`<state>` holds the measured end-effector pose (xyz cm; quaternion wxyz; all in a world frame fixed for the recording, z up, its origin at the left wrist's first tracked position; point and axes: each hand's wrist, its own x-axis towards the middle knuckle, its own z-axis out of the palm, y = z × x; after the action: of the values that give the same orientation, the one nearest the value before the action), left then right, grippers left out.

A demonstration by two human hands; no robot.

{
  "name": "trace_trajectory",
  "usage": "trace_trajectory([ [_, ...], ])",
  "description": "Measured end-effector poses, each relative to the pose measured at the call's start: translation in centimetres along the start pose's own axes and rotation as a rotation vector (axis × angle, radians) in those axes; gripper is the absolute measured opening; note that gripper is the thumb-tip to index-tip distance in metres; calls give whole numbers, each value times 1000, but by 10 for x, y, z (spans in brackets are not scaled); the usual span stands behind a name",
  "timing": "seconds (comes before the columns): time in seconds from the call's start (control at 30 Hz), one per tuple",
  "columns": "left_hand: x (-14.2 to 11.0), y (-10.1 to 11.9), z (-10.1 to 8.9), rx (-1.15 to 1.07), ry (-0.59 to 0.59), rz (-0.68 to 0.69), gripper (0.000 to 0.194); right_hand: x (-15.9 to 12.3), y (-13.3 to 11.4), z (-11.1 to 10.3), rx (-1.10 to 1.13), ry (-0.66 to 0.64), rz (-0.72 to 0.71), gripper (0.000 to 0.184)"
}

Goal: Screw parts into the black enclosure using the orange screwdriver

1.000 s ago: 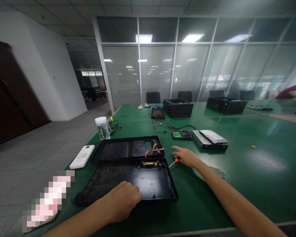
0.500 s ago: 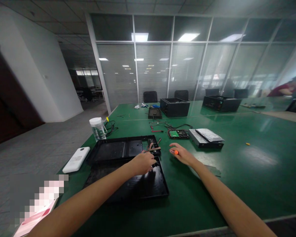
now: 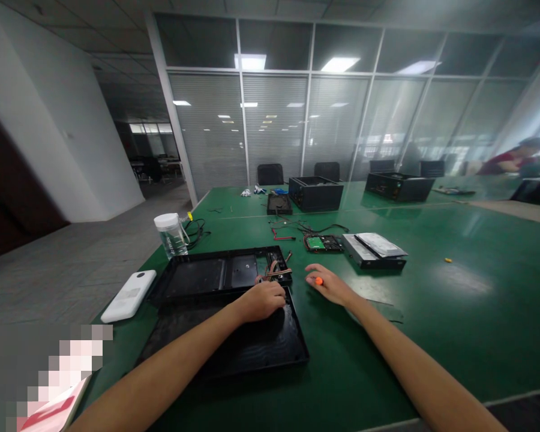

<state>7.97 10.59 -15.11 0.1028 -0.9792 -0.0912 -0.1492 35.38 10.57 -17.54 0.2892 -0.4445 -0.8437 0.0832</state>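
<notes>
My left hand (image 3: 263,300) is closed over the upper right part of an opened black plastic casing; what its fingers hold, if anything, is hidden. The nearer half (image 3: 256,345) of the casing lies flat under that hand and forearm. Behind it, the farther half (image 3: 202,279) holds a bundle of coloured wires (image 3: 274,272) at its right end, just beyond my knuckles. To the right of the casing, my right hand (image 3: 330,287) rests low over the table, fingers curled around an object with a round orange end (image 3: 318,281). The rest of that object is hidden in the palm.
A white phone-like device (image 3: 129,296) and a clear bottle (image 3: 173,237) stand left on the green table (image 3: 468,336). Beyond my right hand lie a green circuit board (image 3: 317,242), a silver-black drive (image 3: 373,252) and loose cables. Black computer cases (image 3: 315,195) stand farther back. A person (image 3: 510,159) sits far right.
My view has shifted slightly, moving the scene a little leftward. My left hand still stays closed over the casing; a small dark piece seen at its fingertips before is now out of sight.
</notes>
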Motion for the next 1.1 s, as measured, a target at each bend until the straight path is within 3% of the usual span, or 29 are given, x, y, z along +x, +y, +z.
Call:
trace_trajectory([
  [0.3,-3,11,-1,-103,-107,-40,16,2,-8,-7,21,59,30,26],
  [0.5,-3,13,-4,-34,-165,-21,12,4,-8,-7,-33,159,313,31],
  [0.7,-5,10,9,7,-18,-41,18,6,0,-2,32,199,468,18],
  [0.87,-1,4,18,-3,205,-241,22,7,5,0,140,265,442,30],
  [1.1,0,2,27,-44,205,-269,22,9,-3,-3,241,243,331,25],
])
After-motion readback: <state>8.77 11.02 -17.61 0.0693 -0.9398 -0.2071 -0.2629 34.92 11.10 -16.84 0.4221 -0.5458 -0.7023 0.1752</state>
